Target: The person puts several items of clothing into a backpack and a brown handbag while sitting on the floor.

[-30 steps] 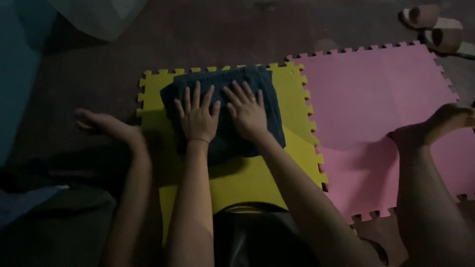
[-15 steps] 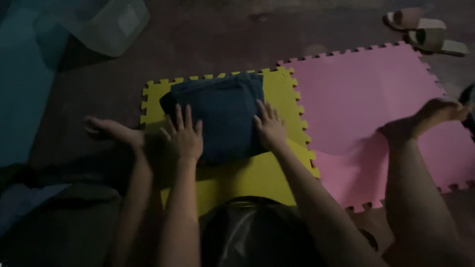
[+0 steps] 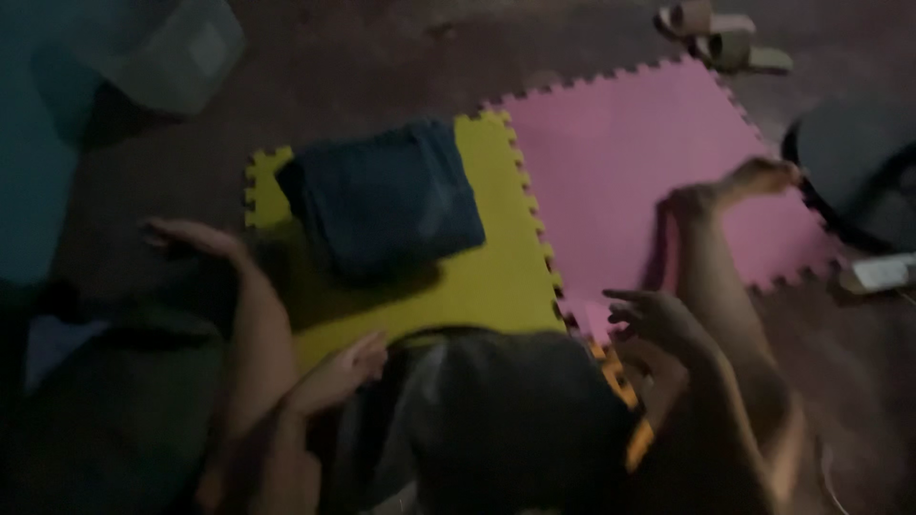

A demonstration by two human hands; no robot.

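We see the folded dark towel lying alone on the yellow foam mat (beside a pink one); our left hand and right hand hover open, holding nothing.

Both hands have come off the folded dark blue towel, which lay pressed under the palms a second ago and now rests alone on the yellow foam mat. The left hand has drawn back toward 7 o'clock of the towel, close to the body. The right hand hangs, fingers loosely spread, over the pink mat at the towel's 4 o'clock.
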